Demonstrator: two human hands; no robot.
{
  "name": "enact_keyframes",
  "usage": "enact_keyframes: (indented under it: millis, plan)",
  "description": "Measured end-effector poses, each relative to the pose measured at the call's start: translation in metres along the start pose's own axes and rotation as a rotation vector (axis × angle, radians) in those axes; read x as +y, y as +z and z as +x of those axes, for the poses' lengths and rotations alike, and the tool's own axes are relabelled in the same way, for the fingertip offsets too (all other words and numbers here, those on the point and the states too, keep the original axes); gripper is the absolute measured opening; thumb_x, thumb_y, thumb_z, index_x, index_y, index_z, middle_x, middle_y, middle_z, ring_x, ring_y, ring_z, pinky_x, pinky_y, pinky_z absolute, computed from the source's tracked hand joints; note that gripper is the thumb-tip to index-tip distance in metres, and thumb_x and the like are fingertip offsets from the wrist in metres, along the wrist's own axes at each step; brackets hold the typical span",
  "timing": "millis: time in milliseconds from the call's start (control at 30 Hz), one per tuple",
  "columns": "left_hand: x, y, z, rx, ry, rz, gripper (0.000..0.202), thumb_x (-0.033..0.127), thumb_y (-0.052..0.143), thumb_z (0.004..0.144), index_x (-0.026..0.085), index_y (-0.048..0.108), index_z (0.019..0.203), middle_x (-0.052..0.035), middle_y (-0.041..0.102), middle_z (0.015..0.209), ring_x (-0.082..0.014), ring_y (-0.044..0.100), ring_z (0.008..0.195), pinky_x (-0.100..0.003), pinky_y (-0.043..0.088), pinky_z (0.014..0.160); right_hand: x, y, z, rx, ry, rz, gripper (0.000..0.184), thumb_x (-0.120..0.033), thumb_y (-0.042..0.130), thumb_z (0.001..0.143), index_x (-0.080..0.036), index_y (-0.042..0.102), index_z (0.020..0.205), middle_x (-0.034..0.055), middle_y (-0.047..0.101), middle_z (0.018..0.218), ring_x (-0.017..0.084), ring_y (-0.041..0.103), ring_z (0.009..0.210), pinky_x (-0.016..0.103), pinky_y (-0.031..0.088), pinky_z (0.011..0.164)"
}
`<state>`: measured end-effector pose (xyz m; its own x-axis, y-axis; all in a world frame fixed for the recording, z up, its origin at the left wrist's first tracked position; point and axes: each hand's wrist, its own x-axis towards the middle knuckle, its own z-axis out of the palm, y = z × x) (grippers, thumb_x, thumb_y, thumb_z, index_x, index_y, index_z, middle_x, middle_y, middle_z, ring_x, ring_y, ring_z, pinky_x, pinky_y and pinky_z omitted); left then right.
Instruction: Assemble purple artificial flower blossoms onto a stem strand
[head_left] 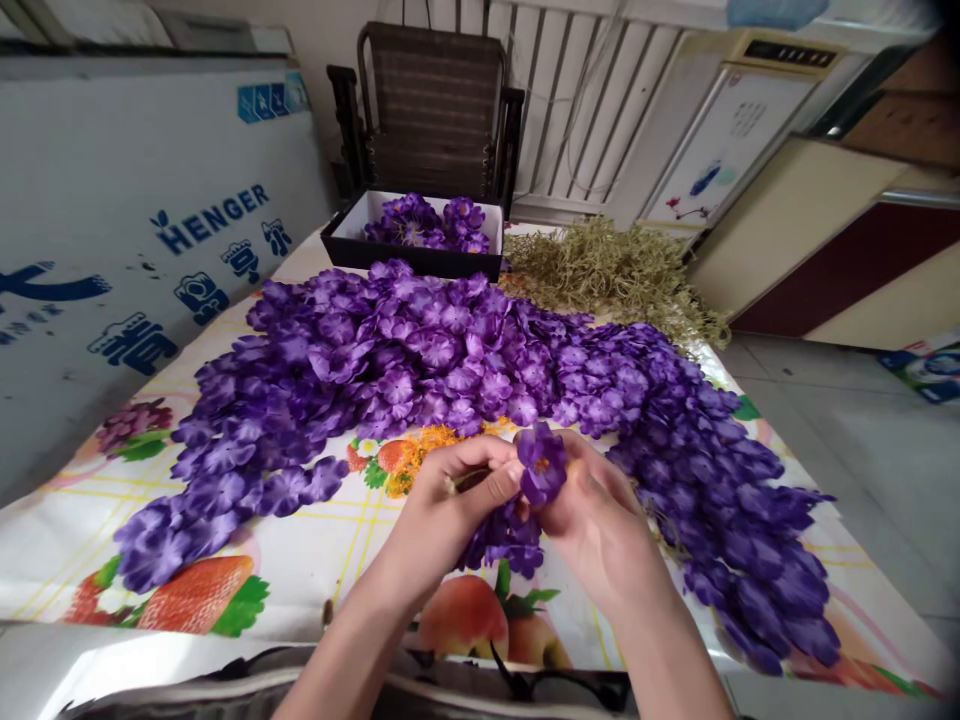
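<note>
Got both hands up just above the near edge of the counter (pixel 315 570), which has a fruit-print cloth on it. The left hand (pixel 457 495) and right hand (pixel 600 530) are closed in on one purple fabric flower (pixel 543 463), and it sits right between them. Its longer side runs roughly up and down, tipped a bit, and it stands clear above the cloth. The left fingers (pixel 487 465) are curled and pinching in from the left, with something thin and pale showing at that hand, too small to say what. The right fingers (pixel 577 480) wrap up from below and behind, so the right hand looks a touch closer, though it's hard to call. A small clump of the same flowers (pixel 506 540) sits right under the hands. The main heap of purple flowers (pixel 397 370) spreads across the middle and trails down the right side, close to the right hand. There's more open cloth to the left, near a strawberry print (pixel 196 593). At the far end are a black box (pixel 412 262) with more flowers in it and some dried golden moss (pixel 615 275)
</note>
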<state>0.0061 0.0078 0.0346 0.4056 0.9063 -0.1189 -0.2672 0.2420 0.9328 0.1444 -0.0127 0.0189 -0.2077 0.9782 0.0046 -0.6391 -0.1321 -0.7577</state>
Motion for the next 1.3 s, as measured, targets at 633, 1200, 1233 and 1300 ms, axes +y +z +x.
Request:
enact_keyframes:
  millis: [633,1200,1233,1300]
  plan:
    - [0.001,-0.001,0.006,0.070,-0.066,0.245,0.015,0.028,0.066,0.082,0.015,0.070,0.090,-0.0042,0.069,0.088,-0.0146,0.060,0.081,-0.023,0.046,0.074,-0.005,-0.014,0.006,0.423,0.001,-0.124,0.012,-0.028,0.075,0.075,-0.022,0.066,0.078,-0.0038,0.063,0.067,0.010,0.058,0.056,0.022,0.047,0.057]
    - [0.006,-0.005,-0.004,-0.185,0.232,0.875,0.020,0.012,0.056,0.086,0.017,0.072,0.097,-0.0074,0.068,0.117,-0.0210,0.058,0.113,-0.033,0.041,0.101,-0.015,-0.028,-0.001,0.398,-0.027,-0.385,0.009,-0.028,0.071,0.075,-0.021,0.069,0.081,-0.0018,0.064,0.064,0.013,0.057,0.059,0.025,0.041,0.057]
    - [0.007,-0.005,-0.005,-0.215,0.290,0.956,0.022,0.007,0.055,0.085,0.016,0.072,0.094,-0.0080,0.066,0.120,-0.0221,0.054,0.117,-0.035,0.039,0.103,-0.015,-0.029,-0.001,0.378,-0.039,-0.460,0.009,-0.028,0.069,0.076,-0.022,0.069,0.081,-0.0013,0.065,0.068,0.014,0.058,0.061,0.025,0.042,0.059]
    - [0.007,-0.004,-0.008,-0.266,0.346,1.103,0.027,0.002,0.052,0.082,0.017,0.072,0.090,-0.0084,0.061,0.124,-0.0240,0.048,0.120,-0.038,0.038,0.102,-0.016,-0.031,-0.002,0.321,-0.059,-0.628,0.007,-0.027,0.067,0.077,-0.021,0.068,0.082,-0.0005,0.066,0.073,0.015,0.059,0.066,0.026,0.044,0.061]
